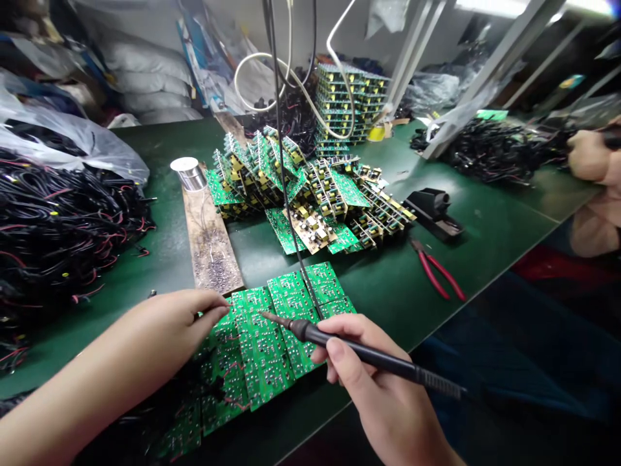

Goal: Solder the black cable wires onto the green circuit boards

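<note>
My right hand (373, 369) grips a black soldering iron (359, 351) like a pen. Its tip points left, over a green circuit board (264, 362); whether it touches is not clear. My left hand (194, 317) is closed in a pinch at that board's upper left edge, and what the fingers hold is too small to make out. Several green boards lie side by side, solder side up, under and between the hands. Thin red wires (233, 370) and dark cables (160, 401) lie on the boards at the left, partly beneath my left forearm.
A solder spool (189, 173) stands on a stained wooden board (208, 243). Behind are piled circuit boards (295, 188) and a stacked tower (339, 107). Black cables (63, 239) heap at left. Red-handled pliers (439, 268) lie right, near a black holder (434, 210). Another person's hand (589, 155) shows far right.
</note>
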The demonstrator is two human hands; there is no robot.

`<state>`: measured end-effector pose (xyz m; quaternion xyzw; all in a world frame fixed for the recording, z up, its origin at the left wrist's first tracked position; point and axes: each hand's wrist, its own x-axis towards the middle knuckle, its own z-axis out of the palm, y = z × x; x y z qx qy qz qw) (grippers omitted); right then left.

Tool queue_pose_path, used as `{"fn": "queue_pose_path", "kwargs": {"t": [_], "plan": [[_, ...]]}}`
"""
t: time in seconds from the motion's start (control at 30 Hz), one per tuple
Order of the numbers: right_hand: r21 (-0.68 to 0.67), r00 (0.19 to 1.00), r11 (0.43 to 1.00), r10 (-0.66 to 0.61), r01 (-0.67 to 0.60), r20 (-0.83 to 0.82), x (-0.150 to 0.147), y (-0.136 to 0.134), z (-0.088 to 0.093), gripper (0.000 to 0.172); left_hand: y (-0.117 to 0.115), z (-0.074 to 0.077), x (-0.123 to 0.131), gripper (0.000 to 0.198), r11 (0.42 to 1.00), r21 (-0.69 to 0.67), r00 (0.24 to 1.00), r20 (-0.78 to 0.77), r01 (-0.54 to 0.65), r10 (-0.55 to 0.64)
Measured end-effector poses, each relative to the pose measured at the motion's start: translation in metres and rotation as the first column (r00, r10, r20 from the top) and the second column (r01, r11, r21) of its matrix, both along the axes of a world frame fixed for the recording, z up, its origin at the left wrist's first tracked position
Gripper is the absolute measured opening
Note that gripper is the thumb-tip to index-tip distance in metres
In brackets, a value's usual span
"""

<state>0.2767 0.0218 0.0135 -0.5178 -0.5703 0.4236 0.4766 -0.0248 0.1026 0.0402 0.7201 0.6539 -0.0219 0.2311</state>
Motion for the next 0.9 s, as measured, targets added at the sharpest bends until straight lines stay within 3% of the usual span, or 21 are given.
{"fn": "queue_pose_path", "kwargs": {"t": [0.13, 0.47, 0.67, 0.9], "plan": [[-0.025, 1.000, 1.000, -0.013, 0.013, 0.023, -0.001, 0.000, -0.001, 0.016, -0.001, -0.007, 0.002, 0.059, 0.993, -0.086, 0.987, 0.127, -0.085, 0.096], [-0.086, 0.999, 0.996, 0.036, -0.036, -0.002, -0.007, 0.004, -0.008, 0.023, -0.003, -0.006, -0.010, 0.055, 0.974, -0.227, 0.959, 0.273, -0.012, 0.075], [-0.113, 0.999, 0.992, 0.054, -0.054, -0.007, -0.008, 0.005, -0.009, 0.026, -0.004, -0.005, -0.007, 0.048, 0.980, -0.198, 0.959, 0.279, 0.000, 0.056], [-0.045, 0.995, 0.994, 0.095, -0.095, -0.002, -0.017, 0.007, -0.004, 0.019, -0.010, -0.009, 0.001, 0.039, 0.985, -0.169, 0.957, 0.281, -0.030, 0.077]]}}
